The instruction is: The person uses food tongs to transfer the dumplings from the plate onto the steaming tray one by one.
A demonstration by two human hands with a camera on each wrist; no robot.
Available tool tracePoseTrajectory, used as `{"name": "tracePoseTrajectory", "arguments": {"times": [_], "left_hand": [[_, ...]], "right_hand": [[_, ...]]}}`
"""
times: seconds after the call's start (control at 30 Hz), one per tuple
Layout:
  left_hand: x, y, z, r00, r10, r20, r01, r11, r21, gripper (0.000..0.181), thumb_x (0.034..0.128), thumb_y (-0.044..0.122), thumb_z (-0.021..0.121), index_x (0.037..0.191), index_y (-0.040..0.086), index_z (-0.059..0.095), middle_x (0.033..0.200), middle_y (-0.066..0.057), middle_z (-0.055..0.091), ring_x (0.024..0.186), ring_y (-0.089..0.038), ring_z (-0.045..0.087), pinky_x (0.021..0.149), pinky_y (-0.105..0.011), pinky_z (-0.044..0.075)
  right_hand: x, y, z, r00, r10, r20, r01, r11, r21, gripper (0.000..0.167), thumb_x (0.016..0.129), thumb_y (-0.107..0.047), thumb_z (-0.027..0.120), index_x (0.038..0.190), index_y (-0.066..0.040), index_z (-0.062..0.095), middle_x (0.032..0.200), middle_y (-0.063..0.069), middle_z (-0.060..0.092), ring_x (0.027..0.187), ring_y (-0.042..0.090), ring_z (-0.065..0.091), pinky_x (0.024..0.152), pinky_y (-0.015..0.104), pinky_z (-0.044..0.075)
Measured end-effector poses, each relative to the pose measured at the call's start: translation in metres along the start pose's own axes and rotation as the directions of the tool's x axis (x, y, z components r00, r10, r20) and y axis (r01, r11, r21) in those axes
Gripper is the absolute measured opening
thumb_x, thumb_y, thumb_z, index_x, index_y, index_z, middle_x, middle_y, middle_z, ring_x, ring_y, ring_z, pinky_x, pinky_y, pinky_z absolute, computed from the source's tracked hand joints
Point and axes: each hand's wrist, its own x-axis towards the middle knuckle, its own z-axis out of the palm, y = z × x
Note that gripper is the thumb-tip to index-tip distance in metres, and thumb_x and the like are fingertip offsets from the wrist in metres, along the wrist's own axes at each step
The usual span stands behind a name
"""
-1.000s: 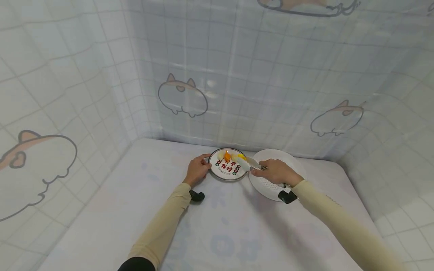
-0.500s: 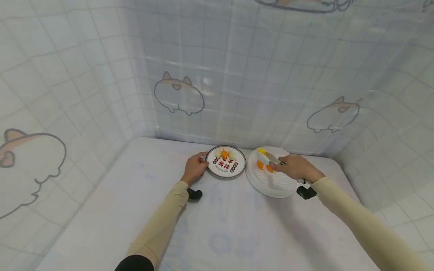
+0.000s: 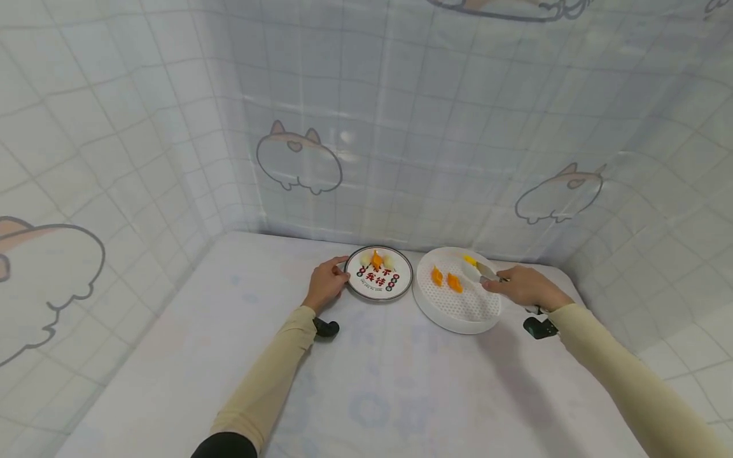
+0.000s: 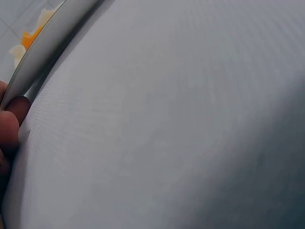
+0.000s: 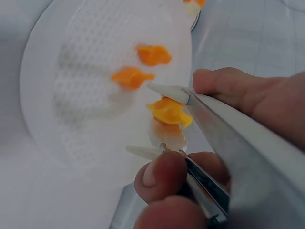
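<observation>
My left hand (image 3: 326, 283) pinches the left rim of a small white plate (image 3: 366, 292) with a dark edge and red lettering. An orange dumpling-shaped piece (image 3: 376, 260) lies on the plate between two pale ones. My right hand (image 3: 523, 286) grips tongs (image 5: 209, 124) with pale tips, held over a white round perforated tray (image 3: 458, 312). Near the tips is a yellow dumpling-shaped piece (image 5: 169, 112), with a pale piece (image 5: 167, 136) against it; whether the tongs squeeze either I cannot tell. Two orange dumpling-shaped pieces (image 5: 131, 77) lie on the tray.
The plate and tray stand side by side on a white-covered table (image 3: 366, 375), close to its back edge. A grid-patterned curtain (image 3: 389, 159) with cartoon animals surrounds the back and sides.
My right hand has moved the tongs right, from the plate to over the tray. The yellow piece has gone with them. My left hand stays at the plate's rim.
</observation>
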Motion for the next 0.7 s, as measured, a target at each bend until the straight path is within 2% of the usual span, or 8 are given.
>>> {"name": "tracePoseTrajectory", "arguments": {"times": [0.27, 0.47, 0.7], "left_hand": [[0.002, 0.002, -0.002, 1.000, -0.004, 0.004, 0.004, 1.000, 0.004, 0.053, 0.0970, 0.017, 0.067, 0.150, 0.014, 0.061, 0.090, -0.009, 0.067, 0.052, -0.016, 0.059, 0.054, -0.028, 0.043], [0.002, 0.003, -0.003, 1.000, 0.020, -0.001, -0.020, 1.000, 0.014, 0.053, 0.0967, 0.018, 0.067, 0.149, 0.013, 0.062, 0.087, -0.007, 0.067, 0.051, -0.015, 0.058, 0.053, -0.028, 0.042], [0.001, 0.006, -0.006, 1.000, 0.006, 0.010, -0.006, 1.000, -0.001, 0.053, 0.0959, 0.017, 0.067, 0.148, 0.014, 0.063, 0.086, -0.007, 0.067, 0.050, -0.015, 0.057, 0.053, -0.028, 0.041]], "right_hand": [[0.003, 0.019, 0.008, 0.998, 0.044, 0.053, -0.046, 0.998, 0.037, 0.093, 0.104, -0.066, 0.048, 0.148, 0.016, 0.048, 0.149, 0.039, 0.051, 0.132, 0.058, 0.055, 0.102, 0.067, 0.050], [0.006, 0.022, 0.014, 0.996, 0.055, 0.069, -0.059, 0.997, 0.051, 0.088, 0.105, -0.061, 0.052, 0.146, 0.017, 0.050, 0.147, 0.040, 0.052, 0.131, 0.059, 0.056, 0.101, 0.067, 0.050], [0.010, 0.020, 0.015, 0.991, 0.087, 0.104, -0.091, 0.995, 0.031, 0.084, 0.104, -0.056, 0.056, 0.145, 0.018, 0.050, 0.149, 0.040, 0.051, 0.134, 0.060, 0.052, 0.104, 0.068, 0.048]]}}
